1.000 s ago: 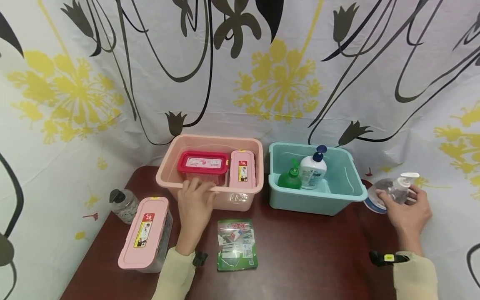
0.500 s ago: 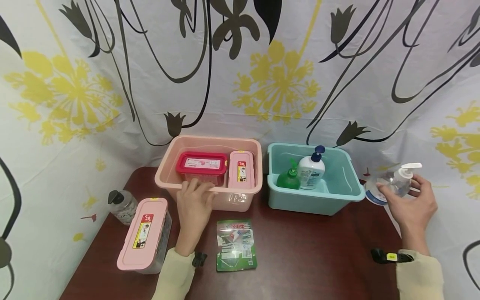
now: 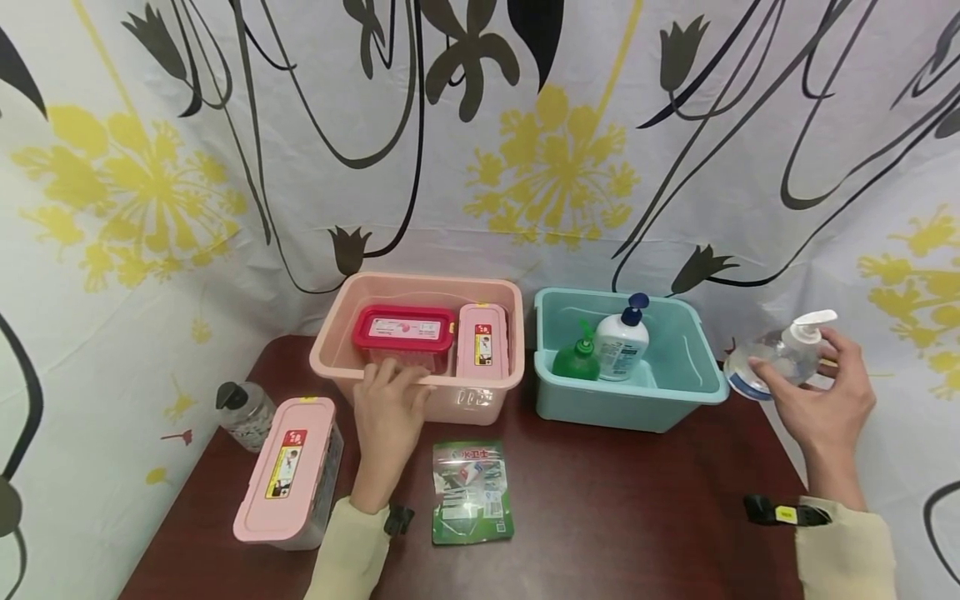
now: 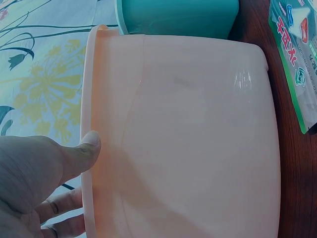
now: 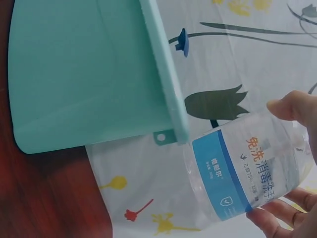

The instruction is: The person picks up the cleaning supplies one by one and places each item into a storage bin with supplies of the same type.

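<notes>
The pink tub (image 3: 465, 403) and teal tub (image 3: 592, 406) look like smooth plastic, the pink one catching glossy highlights. The white-topped bottle (image 5: 237, 173) is clear, shiny plastic. The packet (image 3: 472, 500) is glossy film; the table (image 3: 600, 500), wood with a soft sheen; the wall sheet (image 3: 300, 200), creased cloth; the sleeves (image 3: 843, 546), matt cloth.

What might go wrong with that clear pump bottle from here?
The tilted clear bottle, held by the right hand close to the teal bin, might catch its rim. If lowered inside, it might knock the white bottle or green bottle. The left hand, gripping the pink bin, might tip it by pulling.
</notes>
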The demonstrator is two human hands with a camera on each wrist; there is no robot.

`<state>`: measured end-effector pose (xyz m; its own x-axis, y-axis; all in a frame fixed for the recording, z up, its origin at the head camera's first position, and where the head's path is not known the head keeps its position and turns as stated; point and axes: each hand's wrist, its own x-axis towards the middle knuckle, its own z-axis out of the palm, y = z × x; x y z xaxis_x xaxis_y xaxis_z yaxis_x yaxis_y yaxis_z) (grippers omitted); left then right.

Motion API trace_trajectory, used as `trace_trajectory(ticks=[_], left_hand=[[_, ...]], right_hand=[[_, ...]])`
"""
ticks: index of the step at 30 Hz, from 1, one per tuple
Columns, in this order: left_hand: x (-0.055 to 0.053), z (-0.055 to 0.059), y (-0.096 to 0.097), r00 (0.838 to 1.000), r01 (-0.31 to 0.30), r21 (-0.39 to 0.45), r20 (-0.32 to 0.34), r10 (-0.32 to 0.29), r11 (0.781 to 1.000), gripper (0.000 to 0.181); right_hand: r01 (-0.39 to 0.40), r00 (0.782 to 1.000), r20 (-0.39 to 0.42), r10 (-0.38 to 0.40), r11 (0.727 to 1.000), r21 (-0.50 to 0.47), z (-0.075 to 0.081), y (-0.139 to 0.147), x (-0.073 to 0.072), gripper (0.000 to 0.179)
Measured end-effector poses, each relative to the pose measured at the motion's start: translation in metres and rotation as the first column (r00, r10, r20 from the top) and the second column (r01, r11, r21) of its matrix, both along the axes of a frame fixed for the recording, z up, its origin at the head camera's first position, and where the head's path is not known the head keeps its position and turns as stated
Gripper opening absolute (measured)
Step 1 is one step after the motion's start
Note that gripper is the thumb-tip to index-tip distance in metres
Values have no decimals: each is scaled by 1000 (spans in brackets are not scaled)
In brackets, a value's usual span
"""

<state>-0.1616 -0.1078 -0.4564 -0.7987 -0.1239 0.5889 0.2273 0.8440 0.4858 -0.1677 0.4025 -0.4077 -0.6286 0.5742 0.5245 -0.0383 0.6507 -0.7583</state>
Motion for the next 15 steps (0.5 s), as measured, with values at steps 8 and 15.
trace_trajectory(ticks=[8,15], left_hand=[[-1,-1,0,999,7,-5,-36,-7,1000,29],[-2,-3,0,999,7,-1,-31,-7,1000,28]], right_hand=[[-39,998,46,38,999,1,12,-9,4,80],[-106,991,81,107,994,-13,16,-23,1,81]])
